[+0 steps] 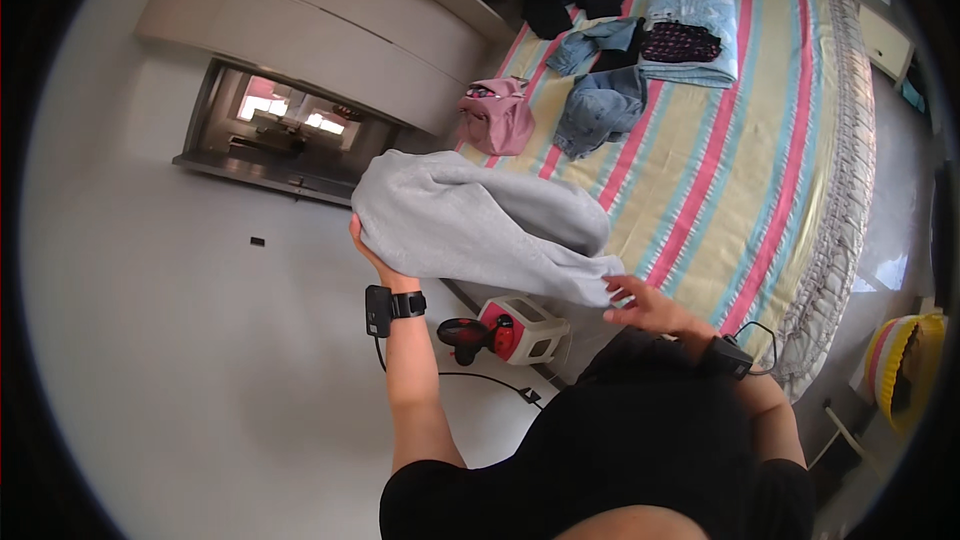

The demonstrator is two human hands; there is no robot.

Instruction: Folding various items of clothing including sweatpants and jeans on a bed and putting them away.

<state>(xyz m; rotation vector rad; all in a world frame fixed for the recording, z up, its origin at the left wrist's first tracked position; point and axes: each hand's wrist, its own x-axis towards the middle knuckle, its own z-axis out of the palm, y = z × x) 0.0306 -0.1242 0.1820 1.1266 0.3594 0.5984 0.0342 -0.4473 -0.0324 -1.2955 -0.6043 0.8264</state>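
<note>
"One grey garment (440, 220) in the head view: where do we have it?"

"Held up at the near left edge of the bed (725, 160)."

"How are we gripping it?"

"Our left hand (375, 258), left of the bed, is under it; cloth hides most fingers, so we can't tell how tightly they close. Our right hand (648, 308), at the bed's near edge, has thumb and fingers parted, fingertips at the cloth's end."

"And on the bed?"

"A pink bag (497, 122), along its left edge."
</note>
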